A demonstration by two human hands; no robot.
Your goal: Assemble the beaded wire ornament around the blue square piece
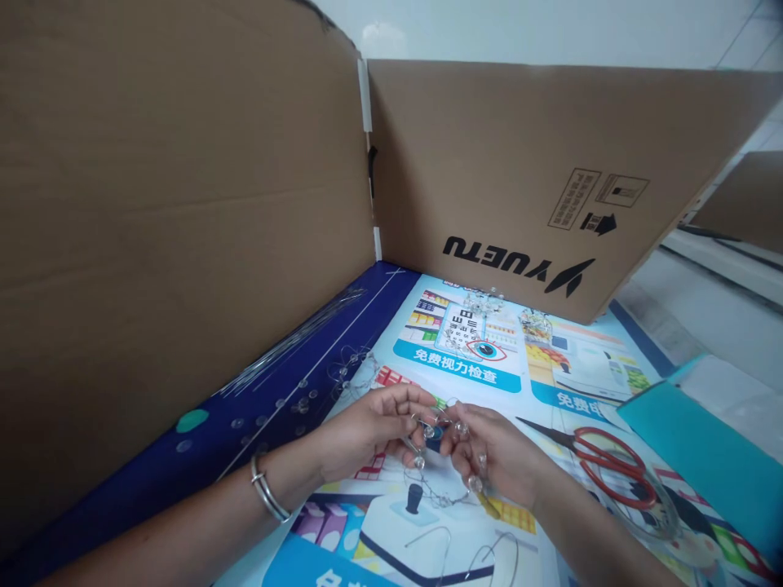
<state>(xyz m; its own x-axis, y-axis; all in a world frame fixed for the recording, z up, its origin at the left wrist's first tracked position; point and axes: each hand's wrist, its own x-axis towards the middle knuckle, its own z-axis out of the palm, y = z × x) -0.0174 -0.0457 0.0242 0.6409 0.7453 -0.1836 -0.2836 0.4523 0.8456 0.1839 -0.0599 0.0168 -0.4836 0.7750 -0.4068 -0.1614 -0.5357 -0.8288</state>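
Between my two hands is a thin beaded wire [449, 499] with clear, faceted beads strung along it. My left hand [373, 428] pinches it with thumb and fingers, a silver bangle [267, 489] round that wrist. Closed on the same strand from the other side is my right hand [498, 456], with beads showing at its fingertips. The lower part of the strand hangs in a loop over the printed sheet. Loose wire pieces [493, 558] lie below the hands. Just beyond my left hand lies a tangle of beaded wire [356, 367].
Red-handled scissors [612, 465] lie right of my right hand, over a clear ring-shaped roll [670, 514]. Straight wires [294, 342], loose beads [303, 403] and a green piece [192, 421] rest at left. Beaded clusters [483, 303] lie near the cardboard wall [489, 163]. A teal sheet [710, 448] sits right.
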